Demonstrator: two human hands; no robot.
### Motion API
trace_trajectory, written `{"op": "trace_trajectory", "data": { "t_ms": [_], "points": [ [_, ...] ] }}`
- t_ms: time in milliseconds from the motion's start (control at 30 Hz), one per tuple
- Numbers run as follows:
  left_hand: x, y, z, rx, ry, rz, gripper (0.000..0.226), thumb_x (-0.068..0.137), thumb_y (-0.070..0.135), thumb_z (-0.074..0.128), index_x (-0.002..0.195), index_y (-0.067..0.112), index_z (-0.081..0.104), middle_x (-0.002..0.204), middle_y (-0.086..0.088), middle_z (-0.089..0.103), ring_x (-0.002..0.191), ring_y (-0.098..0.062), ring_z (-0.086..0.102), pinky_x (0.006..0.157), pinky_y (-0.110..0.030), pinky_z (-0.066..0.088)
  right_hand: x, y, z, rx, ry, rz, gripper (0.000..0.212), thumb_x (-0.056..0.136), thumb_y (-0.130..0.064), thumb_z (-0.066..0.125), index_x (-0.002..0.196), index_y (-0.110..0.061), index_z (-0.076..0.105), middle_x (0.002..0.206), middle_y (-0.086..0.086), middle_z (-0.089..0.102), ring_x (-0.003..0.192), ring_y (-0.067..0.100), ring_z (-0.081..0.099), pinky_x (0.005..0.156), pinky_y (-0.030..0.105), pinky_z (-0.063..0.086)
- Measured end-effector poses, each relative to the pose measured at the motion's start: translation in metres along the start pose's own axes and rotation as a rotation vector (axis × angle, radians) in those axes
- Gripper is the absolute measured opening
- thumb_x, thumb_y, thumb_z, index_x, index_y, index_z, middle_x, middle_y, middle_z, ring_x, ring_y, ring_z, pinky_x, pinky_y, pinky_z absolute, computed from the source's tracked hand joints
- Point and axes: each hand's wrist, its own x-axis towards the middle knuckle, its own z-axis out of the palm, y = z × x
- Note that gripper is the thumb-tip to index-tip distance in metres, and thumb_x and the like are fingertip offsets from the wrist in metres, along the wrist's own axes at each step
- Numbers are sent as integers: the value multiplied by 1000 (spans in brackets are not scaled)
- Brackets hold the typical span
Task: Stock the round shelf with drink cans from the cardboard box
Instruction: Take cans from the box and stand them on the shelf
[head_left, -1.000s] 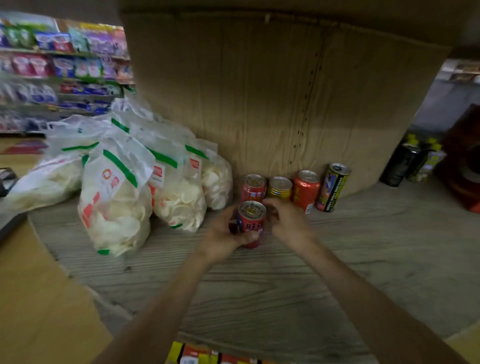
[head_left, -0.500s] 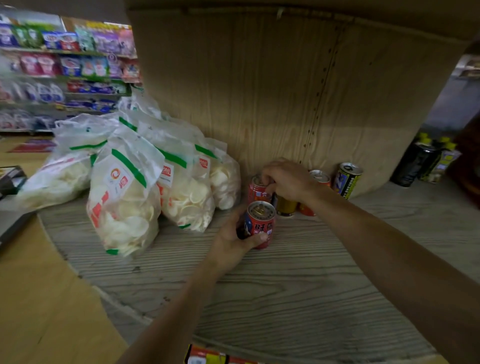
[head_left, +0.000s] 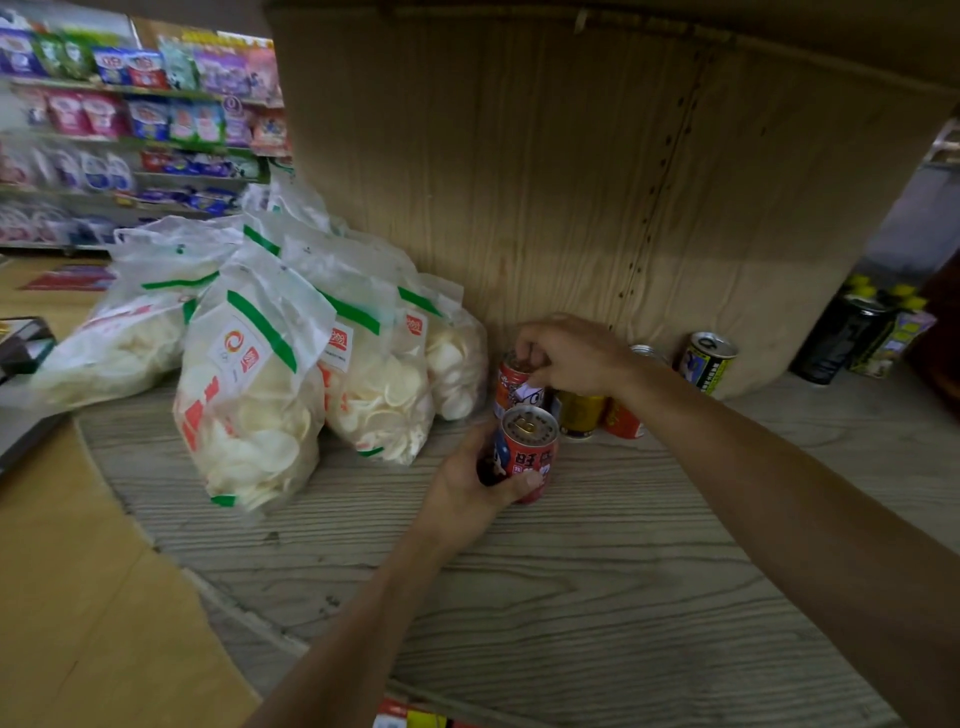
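just cans (head_left: 527, 451) mid-shelf (head_left: 597, 597) — front edge open

Cracker bags (head_left: 291, 364), distant snack shelves (head_left: 140, 130)

On the round shelf (head_left: 597, 597), the left hand (head_left: 470, 491) wraps a red can (head_left: 527, 454) that stands upright on the grey wood-grain board. Just behind it, the right hand (head_left: 569, 356) pinches the top of a second red can (head_left: 514, 387) with its fingers (head_left: 530, 358) curled over the rim. A gold can (head_left: 579, 414), another red one (head_left: 622, 420) (mostly hidden by the wrist) and a dark yellow-labelled can (head_left: 706, 361) line the curved wooden back panel (head_left: 571, 182). Bags of white crackers (head_left: 254, 395) lean to the left.
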Motion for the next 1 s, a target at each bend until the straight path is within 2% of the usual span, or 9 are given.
{"op": "trace_trajectory", "data": {
  "t_ms": [167,300,367,500,567,667,767,867,1000],
  "points": [
    [0,0,0,-5,5,-3,78,69,49,86,138,34,54,128,13,67,118,-3,63,106,-40,51,-1,14,3,-5,-9,12,31,84,-17,74,107,-29,58,96,-8,58,102,14,51,70,28,37],
    [-1,3,1,-3,12,-3,77,69,47,86,138,31,55,127,12,68,118,-4,63,106,-41,51,1,7,-1,20,-53,-37,23,90,-24,70,108,-24,56,95,-6,57,99,15,51,76,32,43],
    [-2,3,1,-1,14,-1,77,69,47,86,138,30,55,128,11,68,118,-5,63,105,-41,51,3,0,-1,0,-55,-51,18,94,-29,63,108,-21,55,97,-4,57,97,17,52,74,32,40],
    [-2,3,0,2,3,-17,77,70,51,85,138,32,54,130,11,67,119,-6,63,105,-43,51,9,-2,5,-47,-6,-48,6,99,-27,53,101,-22,55,97,-3,54,95,21,56,70,32,36],
    [-3,3,-1,10,-4,-18,78,70,53,85,139,34,52,131,13,66,120,-5,62,105,-42,51,7,0,2,-18,45,-55,13,101,-30,49,104,-22,58,98,-2,55,97,20,56,73,32,36],
    [-1,2,0,15,-2,-18,77,70,53,84,138,36,53,129,15,66,119,-3,62,105,-41,51,0,5,-9,7,-29,-59,20,94,-39,62,106,-24,62,98,-7,60,96,12,50,72,31,37],
    [0,1,1,13,4,-4,75,70,49,85,137,34,55,128,13,67,119,-6,63,106,-43,51,-1,13,-9,-66,-146,-75,28,84,-32,77,106,-27,61,89,-12,59,97,10,47,69,30,38],
    [-1,2,1,7,11,-3,75,68,51,84,135,33,56,126,14,68,117,-4,64,105,-42,51,1,20,-2,-22,-118,-53,28,83,-26,77,104,-28,59,81,-15,54,97,12,48,64,29,33],
    [-2,2,1,19,13,1,74,68,51,84,134,34,56,126,14,68,116,-5,64,104,-43,51,6,18,3,24,-77,-55,29,82,-28,78,101,-27,57,79,-15,55,93,13,53,63,27,35]
  ]
}}
